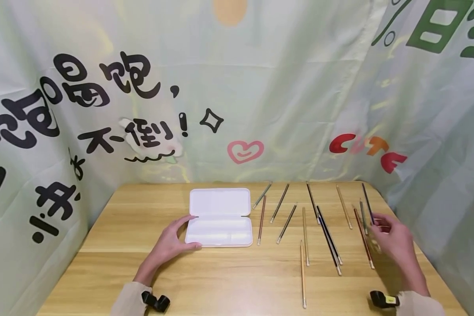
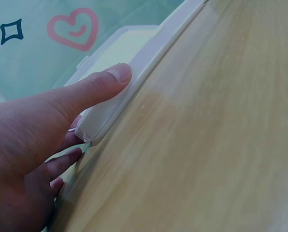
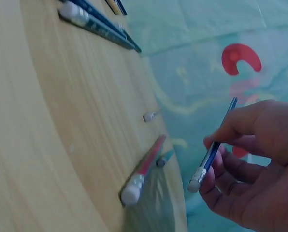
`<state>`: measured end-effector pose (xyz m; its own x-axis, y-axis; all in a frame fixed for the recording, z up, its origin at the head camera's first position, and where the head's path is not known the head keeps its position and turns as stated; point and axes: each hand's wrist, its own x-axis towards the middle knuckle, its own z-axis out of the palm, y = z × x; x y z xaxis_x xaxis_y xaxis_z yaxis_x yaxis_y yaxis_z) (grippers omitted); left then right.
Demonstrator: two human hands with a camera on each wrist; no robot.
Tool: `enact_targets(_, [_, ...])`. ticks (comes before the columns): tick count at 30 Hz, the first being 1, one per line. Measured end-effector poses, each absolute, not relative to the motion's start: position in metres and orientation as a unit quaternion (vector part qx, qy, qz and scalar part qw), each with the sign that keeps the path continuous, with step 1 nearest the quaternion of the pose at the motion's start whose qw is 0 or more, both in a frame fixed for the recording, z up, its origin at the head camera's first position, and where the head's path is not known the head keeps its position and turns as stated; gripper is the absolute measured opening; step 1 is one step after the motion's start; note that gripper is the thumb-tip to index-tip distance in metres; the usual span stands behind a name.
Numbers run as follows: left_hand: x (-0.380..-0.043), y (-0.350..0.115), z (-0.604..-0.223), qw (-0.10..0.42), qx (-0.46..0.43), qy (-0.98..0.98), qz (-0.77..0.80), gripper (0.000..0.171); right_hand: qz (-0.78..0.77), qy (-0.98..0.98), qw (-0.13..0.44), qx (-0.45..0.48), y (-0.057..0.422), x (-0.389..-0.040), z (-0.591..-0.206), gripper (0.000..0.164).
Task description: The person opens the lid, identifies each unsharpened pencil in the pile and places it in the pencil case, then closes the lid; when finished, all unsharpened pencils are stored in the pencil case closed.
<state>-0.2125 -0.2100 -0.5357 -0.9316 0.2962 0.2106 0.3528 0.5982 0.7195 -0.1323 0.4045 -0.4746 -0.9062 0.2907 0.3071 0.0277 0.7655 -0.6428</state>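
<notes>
- Your left hand (image 1: 171,241) is spread at the left end of the white case (image 1: 219,239), holding it between thumb and fingers; the thumb lies on the near edge, the index finger by the hinge.
- The case sits open on the wooden table (image 1: 241,281), its lid (image 1: 220,202) laid back toward the curtain (image 1: 292,109).
- Your right hand (image 1: 395,239), at the table's right side, pinches the dark blue pencil (image 1: 368,202) between thumb and fingers, its white eraser end toward you; the right wrist view shows it lifted off the wood.
- Just left of that hand lie a red pencil (image 1: 363,237) and a grey pencil (image 1: 364,217), side by side.
- Farther left, two dark pencils (image 1: 330,237) lie close together, slanting toward you.
- The light wooden pencil (image 1: 303,274) is the one nearest you.
- Just right of the case you have a reddish-brown pencil (image 1: 262,219), with a grey-green pencil (image 1: 263,195) beyond it near the lid.
- Each of your sleeves has a black device (image 1: 156,302) beside it.
</notes>
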Motion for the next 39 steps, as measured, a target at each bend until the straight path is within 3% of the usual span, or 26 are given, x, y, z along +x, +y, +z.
enact_targets(12, [-0.210, -0.211, -0.537, 0.027, -0.173, -0.894, -0.412, 0.091, 0.391, -0.871, 0.296, -0.035, 0.354, -0.147, -0.477, 0.020])
enact_targets(24, [-0.214, -0.211, -0.537, 0.031, -0.174, -0.897, -0.406, 0.090, 0.417, -0.870, 0.263, -0.027, 0.295, -0.158, -0.486, 0.013])
enact_targets(39, [-0.212, -0.211, -0.537, 0.030, -0.169, -0.895, -0.412, 0.090, 0.478, -0.854, 0.191, 0.077, 0.231, -0.174, -0.480, 0.014])
